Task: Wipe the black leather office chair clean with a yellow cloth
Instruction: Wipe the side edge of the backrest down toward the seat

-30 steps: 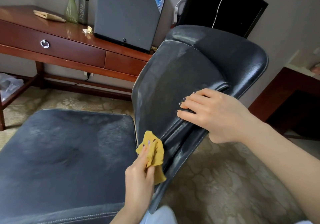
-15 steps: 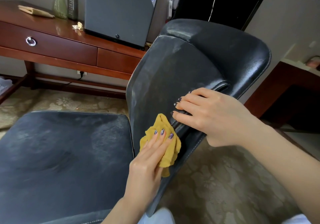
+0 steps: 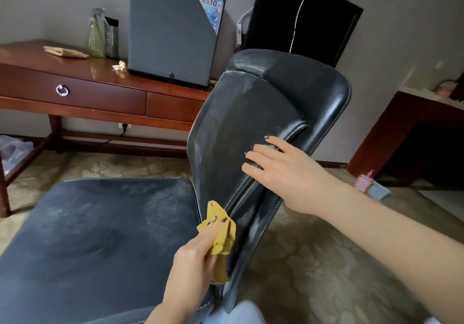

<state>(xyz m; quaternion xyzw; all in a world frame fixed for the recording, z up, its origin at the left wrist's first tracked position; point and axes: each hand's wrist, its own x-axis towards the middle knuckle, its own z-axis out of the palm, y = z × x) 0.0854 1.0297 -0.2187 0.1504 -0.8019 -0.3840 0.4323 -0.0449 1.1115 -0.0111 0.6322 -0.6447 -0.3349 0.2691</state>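
Observation:
The black leather office chair fills the middle of the head view, its dusty seat [image 3: 95,228] at the left and its backrest [image 3: 251,128] rising to the right. My left hand [image 3: 193,261] grips the crumpled yellow cloth [image 3: 222,238] and presses it against the lower side edge of the backrest, near the seat joint. My right hand [image 3: 283,173] lies higher up on the backrest's side seam with fingers straight, steadying it.
A wooden desk [image 3: 75,93] stands behind the chair, carrying a green spray bottle [image 3: 96,35], a folded cloth [image 3: 65,52] and a grey mini fridge [image 3: 173,27]. A dark wooden cabinet [image 3: 406,135] stands at the right. Patterned carpet [image 3: 326,261] covers the floor.
My left hand slid the yellow cloth up the backrest edge toward my right hand, then back down toward the seat joint. My right hand stayed on the seam.

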